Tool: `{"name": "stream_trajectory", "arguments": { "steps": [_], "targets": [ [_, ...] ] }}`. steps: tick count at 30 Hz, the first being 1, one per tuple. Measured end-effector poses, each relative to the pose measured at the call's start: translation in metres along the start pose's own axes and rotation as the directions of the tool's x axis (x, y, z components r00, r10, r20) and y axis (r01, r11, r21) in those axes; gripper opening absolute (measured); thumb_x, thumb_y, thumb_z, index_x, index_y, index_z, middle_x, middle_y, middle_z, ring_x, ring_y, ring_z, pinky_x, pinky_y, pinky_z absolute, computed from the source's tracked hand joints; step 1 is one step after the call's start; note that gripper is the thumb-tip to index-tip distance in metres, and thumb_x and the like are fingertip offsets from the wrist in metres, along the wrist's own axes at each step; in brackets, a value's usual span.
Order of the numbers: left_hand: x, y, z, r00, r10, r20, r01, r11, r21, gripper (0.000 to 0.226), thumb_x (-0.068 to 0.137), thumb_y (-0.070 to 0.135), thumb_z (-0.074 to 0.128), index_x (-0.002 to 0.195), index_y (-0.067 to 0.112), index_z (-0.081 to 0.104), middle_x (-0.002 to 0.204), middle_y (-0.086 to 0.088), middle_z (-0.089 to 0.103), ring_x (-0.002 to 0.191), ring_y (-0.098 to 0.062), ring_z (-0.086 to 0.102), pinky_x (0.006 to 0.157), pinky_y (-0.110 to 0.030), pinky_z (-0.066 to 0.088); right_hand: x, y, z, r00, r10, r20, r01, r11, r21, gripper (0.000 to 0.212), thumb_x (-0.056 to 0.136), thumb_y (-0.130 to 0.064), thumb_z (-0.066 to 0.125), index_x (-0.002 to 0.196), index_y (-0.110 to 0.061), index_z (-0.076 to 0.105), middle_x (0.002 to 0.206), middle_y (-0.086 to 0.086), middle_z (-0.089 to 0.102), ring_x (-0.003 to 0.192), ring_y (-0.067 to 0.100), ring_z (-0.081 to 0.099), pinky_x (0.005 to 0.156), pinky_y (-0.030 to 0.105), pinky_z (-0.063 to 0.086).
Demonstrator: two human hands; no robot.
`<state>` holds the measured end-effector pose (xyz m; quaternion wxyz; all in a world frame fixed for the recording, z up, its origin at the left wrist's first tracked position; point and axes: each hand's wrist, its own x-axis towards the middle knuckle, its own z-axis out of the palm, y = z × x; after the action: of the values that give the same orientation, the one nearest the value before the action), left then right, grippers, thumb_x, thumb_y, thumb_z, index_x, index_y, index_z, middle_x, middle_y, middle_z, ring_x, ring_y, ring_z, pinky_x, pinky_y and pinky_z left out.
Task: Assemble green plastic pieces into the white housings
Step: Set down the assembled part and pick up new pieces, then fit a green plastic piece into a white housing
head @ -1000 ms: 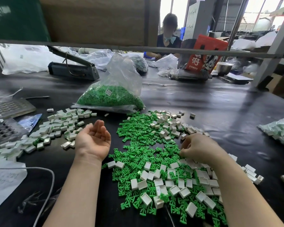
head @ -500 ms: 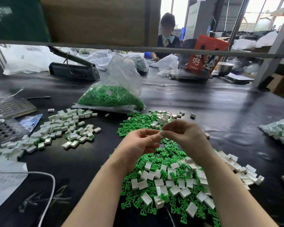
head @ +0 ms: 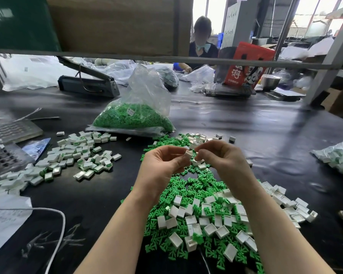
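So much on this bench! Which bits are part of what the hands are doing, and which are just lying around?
In the job:
left hand and right hand pinching a white housing
loose green pieces
empty housings
pile of filled housings
bag of green pieces

Lying about:
white cable
paper sheet
red bag
metal bowl

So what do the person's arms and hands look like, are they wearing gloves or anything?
No gloves. Both the left hand and the right hand are bare, and both forearms are bare too, with no sleeves in view. No rings, watch or bracelets show on the fingers or wrists.
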<state>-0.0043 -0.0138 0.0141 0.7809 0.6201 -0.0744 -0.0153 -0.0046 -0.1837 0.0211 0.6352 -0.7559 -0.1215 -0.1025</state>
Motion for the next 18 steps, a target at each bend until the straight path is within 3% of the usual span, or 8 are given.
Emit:
{"name": "stream_trajectory", "arguments": {
  "steps": [3, 5, 7, 9, 10, 12, 16, 18],
  "targets": [
    [0.000, 0.000, -0.002, 1.000, -0.004, 0.006, 0.003, 1.000, 0.004, 0.029, 0.066, 0.020, 0.079, 0.093, 0.009, 0.072, 0.088, -0.011, 0.076, 0.078, -0.017, 0.072, 0.065, -0.019, 0.053, 0.002, 0.009, -0.005, 0.997, 0.040, -0.061, -0.053, 0.974, -0.220, 0.010, 0.090, -0.007, 0.067, 0.089, -0.016, 0.071, 0.078, 0.004, 0.073, 0.071, 0.026, 0.069, 0.069, 0.035, 0.059],
    [0.000, -0.001, -0.004, 1.000, -0.016, 0.007, 0.016, 1.000, 0.000, 0.032, 0.067, 0.020, 0.078, 0.095, 0.007, 0.071, 0.089, -0.012, 0.075, 0.080, -0.018, 0.072, 0.066, -0.019, 0.054, 0.002, 0.017, -0.009, 0.994, 0.100, -0.037, -0.105, 0.863, -0.494, 0.009, 0.091, -0.015, 0.066, 0.091, -0.023, 0.071, 0.087, -0.001, 0.073, 0.066, 0.022, 0.066, 0.061, 0.030, 0.058],
    [0.001, -0.001, -0.005, 1.000, -0.023, 0.001, 0.023, 1.000, 0.005, 0.034, 0.068, 0.020, 0.078, 0.098, 0.005, 0.070, 0.091, -0.013, 0.075, 0.081, -0.019, 0.072, 0.067, -0.020, 0.054, 0.002, 0.023, -0.008, 0.982, 0.187, 0.016, -0.122, 0.699, -0.705, 0.014, 0.091, -0.025, 0.067, 0.103, -0.030, 0.070, 0.097, -0.011, 0.070, 0.081, 0.015, 0.067, 0.074, 0.029, 0.058],
    [0.001, -0.002, -0.006, 1.000, -0.025, -0.006, 0.025, 1.000, 0.015, 0.035, 0.068, 0.020, 0.078, 0.098, 0.005, 0.070, 0.091, -0.013, 0.075, 0.082, -0.019, 0.072, 0.068, -0.020, 0.054, 0.001, 0.027, -0.002, 0.958, 0.279, 0.072, -0.103, 0.563, -0.820, 0.029, 0.090, -0.035, 0.067, 0.119, -0.035, 0.066, 0.117, -0.010, 0.066, 0.110, 0.016, 0.059, 0.099, 0.038, 0.050],
    [0.001, -0.002, -0.006, 1.000, -0.027, -0.011, 0.027, 0.999, 0.018, 0.035, 0.068, 0.020, 0.078, 0.098, 0.005, 0.070, 0.091, -0.012, 0.075, 0.082, -0.019, 0.072, 0.068, -0.021, 0.055, 0.002, 0.028, 0.001, 0.948, 0.307, 0.087, -0.084, 0.504, -0.860, 0.033, 0.090, -0.038, 0.066, 0.122, -0.036, 0.064, 0.128, -0.007, 0.061, 0.122, 0.019, 0.052, 0.107, 0.041, 0.042],
    [0.001, -0.003, -0.006, 0.999, -0.033, -0.020, 0.033, 0.999, 0.021, 0.032, 0.070, 0.019, 0.077, 0.098, 0.006, 0.069, 0.091, -0.012, 0.075, 0.083, -0.019, 0.072, 0.070, -0.022, 0.055, 0.002, 0.028, 0.005, 0.948, 0.305, 0.094, -0.052, 0.439, -0.897, 0.030, 0.090, -0.040, 0.066, 0.119, -0.036, 0.065, 0.133, -0.004, 0.057, 0.129, 0.021, 0.045, 0.110, 0.040, 0.035],
    [0.002, -0.004, -0.007, 0.999, -0.038, -0.028, 0.038, 0.999, 0.026, 0.025, 0.076, 0.015, 0.077, 0.098, 0.007, 0.068, 0.089, -0.010, 0.075, 0.083, -0.019, 0.072, 0.071, -0.024, 0.056, 0.001, 0.029, 0.005, 0.961, 0.258, 0.097, -0.036, 0.468, -0.883, 0.011, 0.088, -0.035, 0.068, 0.099, -0.034, 0.066, 0.107, -0.008, 0.059, 0.108, 0.015, 0.052, 0.094, 0.032, 0.042],
    [0.003, -0.004, -0.007, 0.999, -0.035, -0.030, 0.036, 0.999, 0.025, 0.023, 0.078, 0.015, 0.076, 0.097, 0.007, 0.068, 0.087, -0.009, 0.075, 0.082, -0.019, 0.072, 0.072, -0.025, 0.057, 0.001, 0.028, 0.005, 0.963, 0.247, 0.107, -0.030, 0.493, -0.870, 0.012, 0.087, -0.034, 0.070, 0.092, -0.035, 0.059, 0.099, -0.012, 0.056, 0.101, 0.012, 0.051, 0.088, 0.029, 0.042]
  ]
}}
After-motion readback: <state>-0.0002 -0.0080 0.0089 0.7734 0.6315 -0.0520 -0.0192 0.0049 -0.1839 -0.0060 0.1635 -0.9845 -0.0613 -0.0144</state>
